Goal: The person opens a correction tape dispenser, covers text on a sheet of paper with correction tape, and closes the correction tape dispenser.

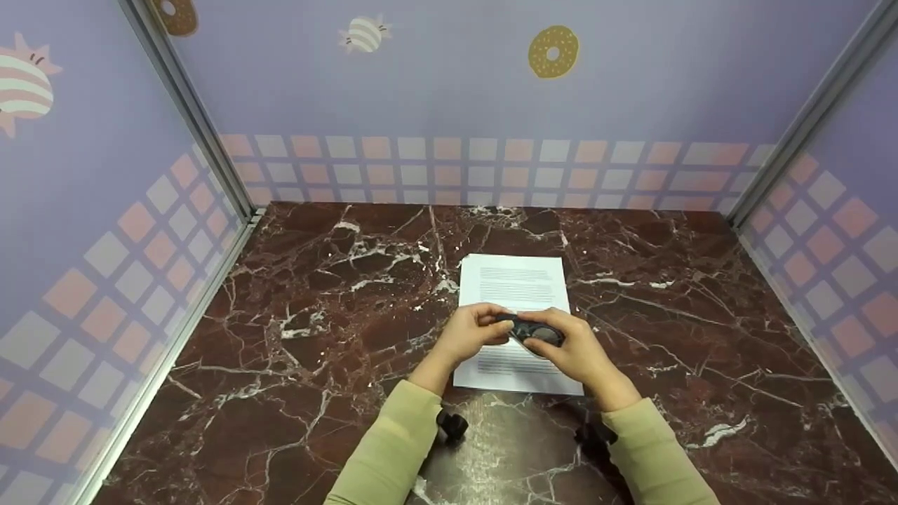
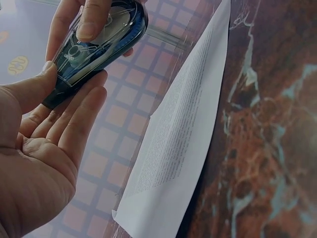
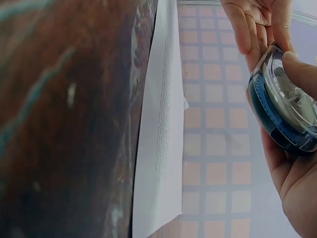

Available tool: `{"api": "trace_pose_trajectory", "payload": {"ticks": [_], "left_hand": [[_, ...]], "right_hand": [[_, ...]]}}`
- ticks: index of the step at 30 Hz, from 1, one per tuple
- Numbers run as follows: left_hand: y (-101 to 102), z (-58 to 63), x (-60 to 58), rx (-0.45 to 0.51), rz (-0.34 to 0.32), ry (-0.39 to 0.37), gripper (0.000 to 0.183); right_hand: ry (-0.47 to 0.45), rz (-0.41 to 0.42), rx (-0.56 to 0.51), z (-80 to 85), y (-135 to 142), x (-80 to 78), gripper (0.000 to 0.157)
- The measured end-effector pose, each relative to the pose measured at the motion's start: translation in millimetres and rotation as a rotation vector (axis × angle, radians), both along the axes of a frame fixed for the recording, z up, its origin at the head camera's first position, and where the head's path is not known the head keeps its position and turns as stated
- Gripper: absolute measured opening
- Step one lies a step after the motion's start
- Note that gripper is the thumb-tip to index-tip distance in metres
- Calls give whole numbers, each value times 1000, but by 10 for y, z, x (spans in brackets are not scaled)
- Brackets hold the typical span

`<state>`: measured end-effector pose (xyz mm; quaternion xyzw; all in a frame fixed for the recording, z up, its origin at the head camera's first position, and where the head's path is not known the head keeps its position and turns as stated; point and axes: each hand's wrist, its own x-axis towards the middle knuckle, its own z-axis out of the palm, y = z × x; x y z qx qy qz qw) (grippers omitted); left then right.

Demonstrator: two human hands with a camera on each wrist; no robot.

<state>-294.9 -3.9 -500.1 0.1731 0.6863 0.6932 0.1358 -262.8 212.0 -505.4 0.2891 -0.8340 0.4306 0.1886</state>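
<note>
A correction tape dispenser (image 1: 539,332) with a clear cover and dark blue body is held between both hands above a printed sheet of paper (image 1: 515,379). My left hand (image 1: 476,334) pinches its narrow end between thumb and fingers, as the left wrist view shows on the dispenser (image 2: 94,49). Around the wide, rounded end, my right hand (image 1: 572,344) grips with thumb and fingers. In the right wrist view, white tape reels show through the dispenser's clear shell (image 3: 285,99). The paper lies flat on the table, partly hidden by the hands.
The dark red marbled table (image 1: 316,315) surrounds the paper. Purple panels with pink and white squares (image 1: 449,151) stand at the back and both sides. Black wrist straps with cameras (image 1: 452,425) sit at the wrists, below the green sleeves (image 1: 393,445).
</note>
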Motion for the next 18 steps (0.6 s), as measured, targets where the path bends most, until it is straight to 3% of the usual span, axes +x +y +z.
{"api": "trace_pose_trajectory", "payload": {"ticks": [6, 18], "left_hand": [[-16, -7, -8, 20, 15, -18, 31], [-33, -18, -22, 0, 50, 41, 30]], "right_hand": [[0, 21, -15, 6, 21, -3, 43], [-20, 34, -12, 11, 37, -5, 40]]}}
